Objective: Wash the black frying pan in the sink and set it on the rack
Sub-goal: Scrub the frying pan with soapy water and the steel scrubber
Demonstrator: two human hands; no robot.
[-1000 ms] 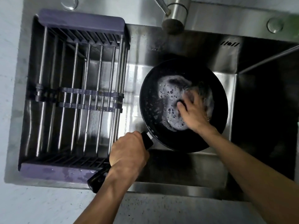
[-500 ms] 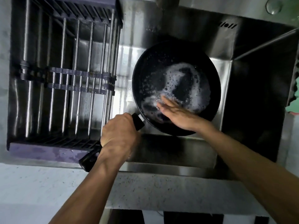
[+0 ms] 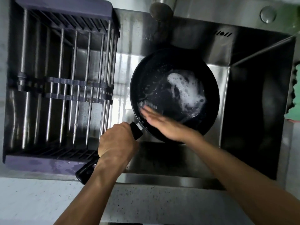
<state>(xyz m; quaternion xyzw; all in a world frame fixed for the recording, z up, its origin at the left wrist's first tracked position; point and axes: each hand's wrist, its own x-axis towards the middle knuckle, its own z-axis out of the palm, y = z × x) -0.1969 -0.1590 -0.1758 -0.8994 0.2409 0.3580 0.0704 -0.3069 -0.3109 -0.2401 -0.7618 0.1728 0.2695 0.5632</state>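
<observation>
The black frying pan lies in the steel sink, with white soap foam across the right of its inside. My left hand grips the pan's black handle, whose end sticks out below my wrist near the sink's front edge. My right hand lies flat, fingers straight and blurred, pressed on the pan's lower left inner wall beside the handle joint. The purple and steel drying rack spans the left half of the sink, with nothing on it.
The tap spout hangs over the sink's back edge above the pan. A round steel button sits at the back right. A green cloth lies at the right edge. Pale speckled counter runs along the front.
My right hand has swept from the foamy right part of the pan down and left to the wall beside the handle. The foam has spread. My left hand keeps its grip.
</observation>
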